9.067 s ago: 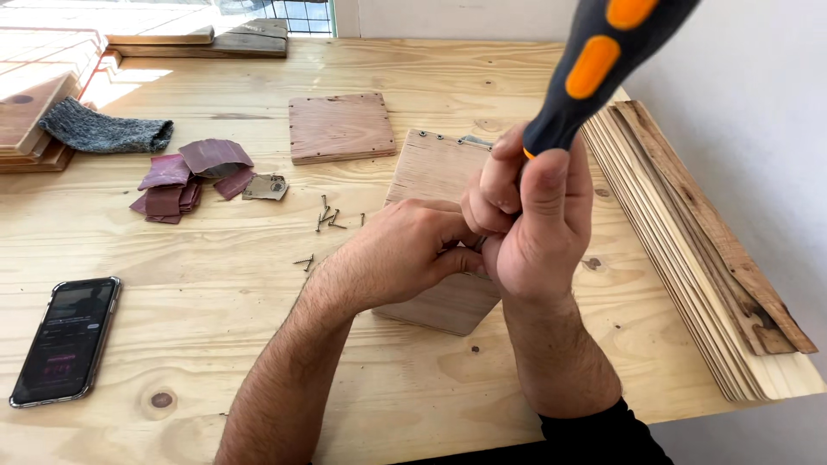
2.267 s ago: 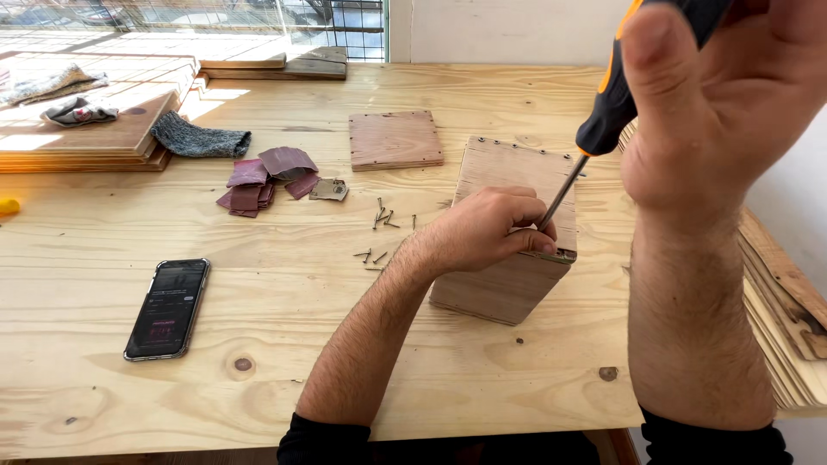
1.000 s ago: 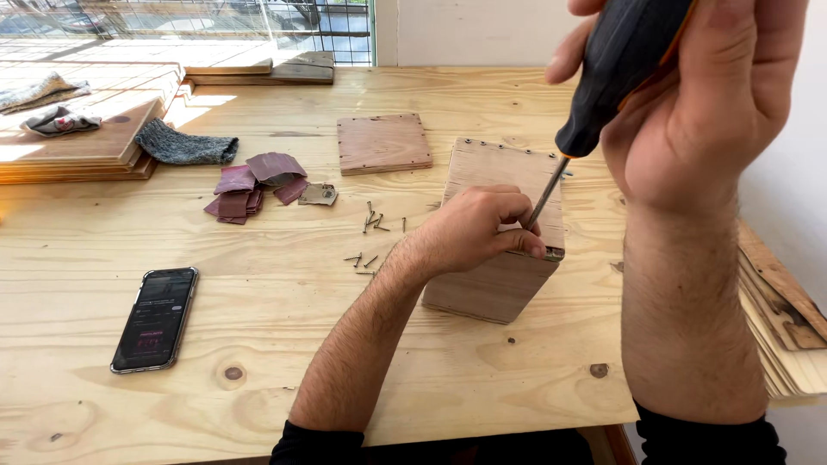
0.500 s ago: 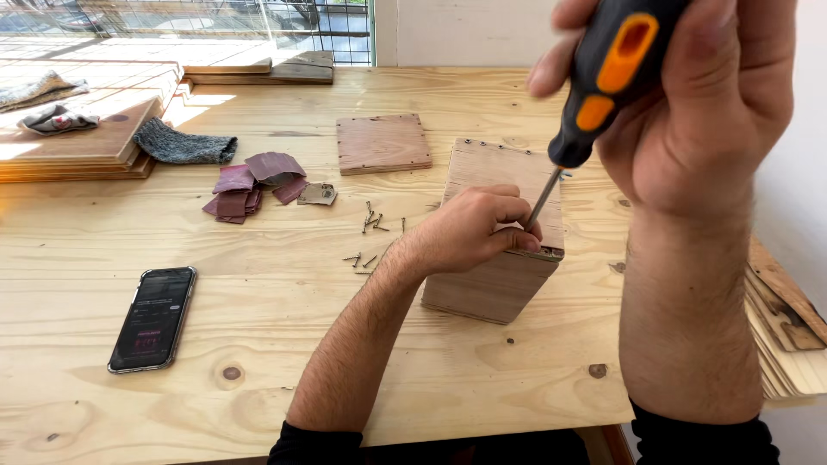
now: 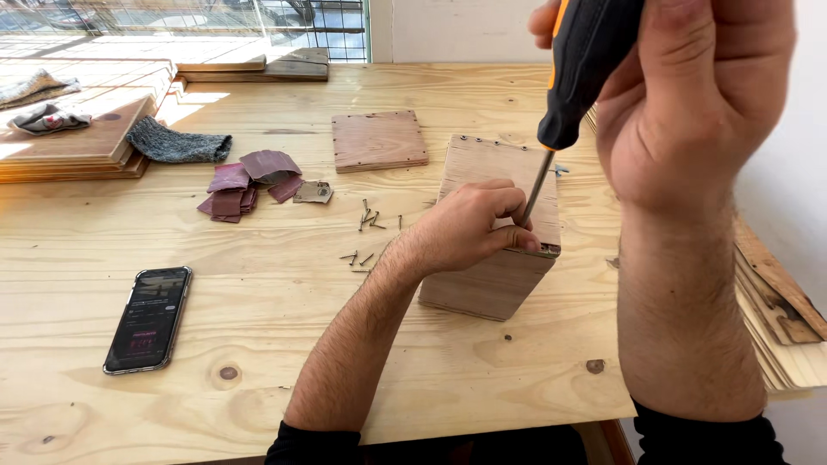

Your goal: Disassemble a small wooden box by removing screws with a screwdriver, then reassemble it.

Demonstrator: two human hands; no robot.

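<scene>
A plywood box [image 5: 498, 164] stands on the workbench [image 5: 258, 344], right of centre. My left hand [image 5: 469, 226] rests on its near top corner, fingers pinched around the screwdriver's metal tip. My right hand [image 5: 689, 95] is raised close to the camera, gripping the black and orange screwdriver [image 5: 581, 69] by its handle. The shaft slants down to the box's near right corner. Loose screws [image 5: 369, 215] lie just left of the box.
A dark phone [image 5: 148, 319] lies at the front left. Maroon sandpaper pieces [image 5: 245, 181], a grey cloth [image 5: 177, 142] and a small square plywood panel [image 5: 379, 139] sit further back. Stacked boards [image 5: 77, 146] are at left, thin wood strips [image 5: 784, 310] along the right edge.
My right hand has turned on the screwdriver handle, which now shows more black than orange. My left hand stays pinched at the tip on the box corner.
</scene>
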